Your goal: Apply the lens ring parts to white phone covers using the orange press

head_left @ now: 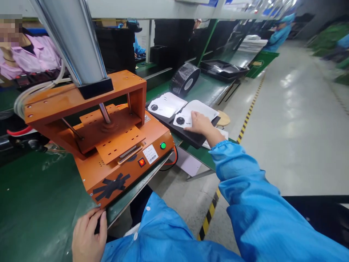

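The left grip (89, 233), half open, was rested at the front corner of the orange press (120, 145); in the black tray (188, 137), the nearer white panels (201, 108) were touched by the right grip (201, 123), whose closure could not be told.

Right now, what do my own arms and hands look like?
A bright blue, wrinkled fabric sleeve ends in a gathered blue cuff above your ungloved, five-fingered right hand. Your ungloved, five-fingered left hand is also bare; its sleeve can't be made out clearly.
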`<state>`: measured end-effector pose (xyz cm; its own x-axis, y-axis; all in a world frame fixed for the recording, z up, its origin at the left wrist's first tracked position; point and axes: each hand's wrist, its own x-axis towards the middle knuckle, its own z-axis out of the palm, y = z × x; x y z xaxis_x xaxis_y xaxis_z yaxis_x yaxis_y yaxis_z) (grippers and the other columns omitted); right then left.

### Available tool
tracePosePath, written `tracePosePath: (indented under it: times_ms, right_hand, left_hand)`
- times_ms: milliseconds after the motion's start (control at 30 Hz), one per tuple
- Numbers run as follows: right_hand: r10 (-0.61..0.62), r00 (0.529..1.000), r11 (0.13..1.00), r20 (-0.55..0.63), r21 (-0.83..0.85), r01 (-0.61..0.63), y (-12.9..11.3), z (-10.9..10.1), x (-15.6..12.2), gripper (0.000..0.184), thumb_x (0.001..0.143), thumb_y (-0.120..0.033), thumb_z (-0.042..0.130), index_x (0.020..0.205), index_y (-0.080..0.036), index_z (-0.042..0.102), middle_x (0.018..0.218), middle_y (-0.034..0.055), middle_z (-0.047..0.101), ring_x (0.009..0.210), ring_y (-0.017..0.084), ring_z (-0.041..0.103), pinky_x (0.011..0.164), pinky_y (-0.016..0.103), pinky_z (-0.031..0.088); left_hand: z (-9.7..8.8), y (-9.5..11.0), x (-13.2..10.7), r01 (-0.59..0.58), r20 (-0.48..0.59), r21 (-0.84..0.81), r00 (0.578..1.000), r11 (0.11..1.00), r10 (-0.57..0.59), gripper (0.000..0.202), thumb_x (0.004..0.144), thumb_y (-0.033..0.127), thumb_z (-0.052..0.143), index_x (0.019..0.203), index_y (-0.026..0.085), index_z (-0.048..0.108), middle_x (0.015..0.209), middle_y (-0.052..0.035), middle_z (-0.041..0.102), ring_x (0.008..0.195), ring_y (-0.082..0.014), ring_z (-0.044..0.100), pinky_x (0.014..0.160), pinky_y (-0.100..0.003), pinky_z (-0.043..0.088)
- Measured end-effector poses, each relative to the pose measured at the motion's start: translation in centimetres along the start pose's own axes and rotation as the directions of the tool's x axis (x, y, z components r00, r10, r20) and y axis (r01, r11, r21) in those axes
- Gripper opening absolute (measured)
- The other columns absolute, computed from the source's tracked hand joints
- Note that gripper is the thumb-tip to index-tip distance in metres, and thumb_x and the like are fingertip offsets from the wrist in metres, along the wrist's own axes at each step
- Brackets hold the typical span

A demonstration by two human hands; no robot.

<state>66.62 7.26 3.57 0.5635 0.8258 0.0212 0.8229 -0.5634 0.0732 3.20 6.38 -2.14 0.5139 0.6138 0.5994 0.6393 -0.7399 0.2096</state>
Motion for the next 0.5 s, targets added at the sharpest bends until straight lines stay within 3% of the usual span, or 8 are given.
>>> tracePosePath:
  times_ms: [133,233,333,500]
  right_hand:
    - [0.006,1.000,0.999,0.020,-0.039,-0.005,-1.2,0.1,-0.1,0.099,0.096,-0.064,0.063,0.172,-0.014,0.024,0.157,0.0280,0.052,0.139,0.045,0.052,0.110,0.054,0.047]
    - [0.069,0.998,0.996,-0.010,-0.052,-0.069,-1.9,0.0,-0.1,0.094,0.100,-0.068,0.056,0.169,-0.009,0.029,0.148,0.0303,0.057,0.136,0.046,0.053,0.109,0.055,0.046]
    - [0.147,0.988,0.988,-0.049,-0.040,-0.149,-2.2,-0.6,-0.5,0.082,0.104,-0.058,0.054,0.163,-0.004,0.037,0.148,0.0322,0.056,0.137,0.046,0.053,0.110,0.055,0.046]
    - [0.173,0.984,0.981,-0.046,0.094,-0.168,-2.7,-2.4,-3.0,0.072,0.101,-0.044,0.070,0.153,0.001,0.051,0.146,0.0344,0.059,0.139,0.046,0.056,0.114,0.058,0.046]
  left_hand:
    - [-0.1,0.2,0.1,-0.016,0.007,0.028,1.000,0.999,0.016,0.006,0.105,0.024,0.065,0.106,0.021,0.070,0.102,-0.0082,0.073,0.090,-0.0244,0.067,0.087,-0.039,0.053]
    - [-0.2,0.2,-0.1,0.000,0.008,0.026,1.000,1.000,0.000,0.004,0.105,0.023,0.067,0.106,0.021,0.070,0.102,-0.0081,0.073,0.091,-0.0241,0.067,0.088,-0.040,0.053]
    - [-0.2,0.0,-0.2,0.006,0.007,-0.018,1.000,1.000,-0.006,0.005,0.104,0.024,0.067,0.106,0.022,0.071,0.102,-0.0075,0.073,0.091,-0.0232,0.068,0.088,-0.038,0.054]
    - [-0.1,0.2,0.7,0.072,0.010,-0.063,0.997,0.995,-0.071,0.006,0.102,0.026,0.069,0.101,0.024,0.075,0.100,-0.0060,0.076,0.089,-0.0228,0.070,0.087,-0.037,0.054]
